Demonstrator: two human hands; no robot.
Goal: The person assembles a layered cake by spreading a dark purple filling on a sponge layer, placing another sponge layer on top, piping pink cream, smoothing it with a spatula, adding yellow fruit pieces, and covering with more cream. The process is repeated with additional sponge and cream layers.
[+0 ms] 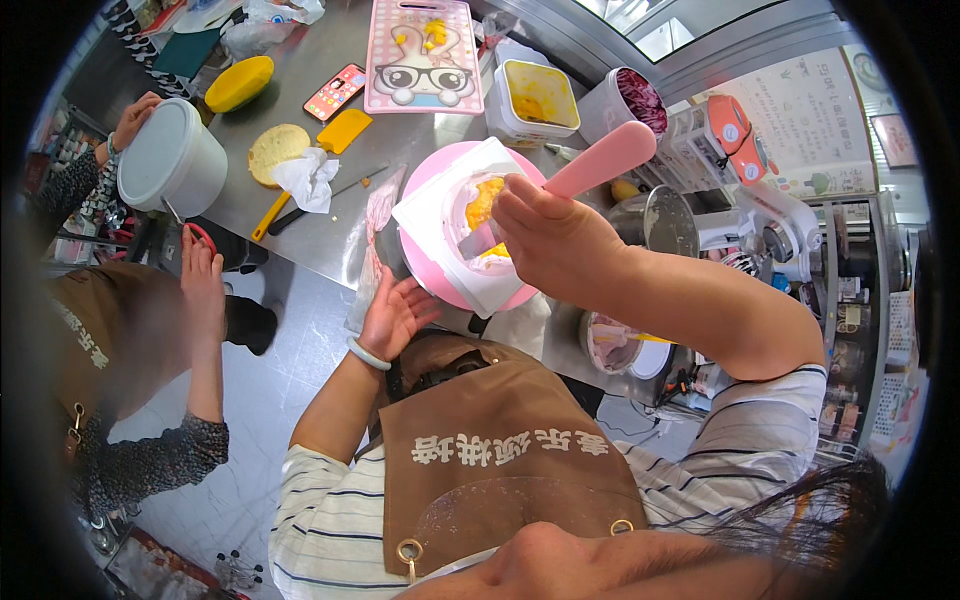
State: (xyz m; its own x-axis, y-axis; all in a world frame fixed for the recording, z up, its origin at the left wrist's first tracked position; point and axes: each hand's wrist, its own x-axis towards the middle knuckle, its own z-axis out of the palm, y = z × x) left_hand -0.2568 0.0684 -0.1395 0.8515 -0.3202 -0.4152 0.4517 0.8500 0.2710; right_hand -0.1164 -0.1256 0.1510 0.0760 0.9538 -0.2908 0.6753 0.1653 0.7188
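My right hand [544, 232] grips a spatula with a pink handle [604, 159]; its metal blade [480, 240] touches a small cake [459, 210] with pale pink cream and diced yellow fruit on top. Under the cake lies a white square board [427, 214] on a round pink turntable [411, 174]. Palm up and fingers spread, my left hand [397, 311] is at the turntable's near left edge, holding nothing. A piping bag with pink cream [379, 217] lies just left of the turntable.
At left, a co-worker's hands are by a lidded white bucket [172, 157]. A sponge cake round [277, 150], yellow scraper [345, 131], knife [292, 217], phone [334, 91] and cutting board [424, 60] lie on the metal table. Tubs [536, 101] and a mixer bowl [667, 221] stand behind and right.
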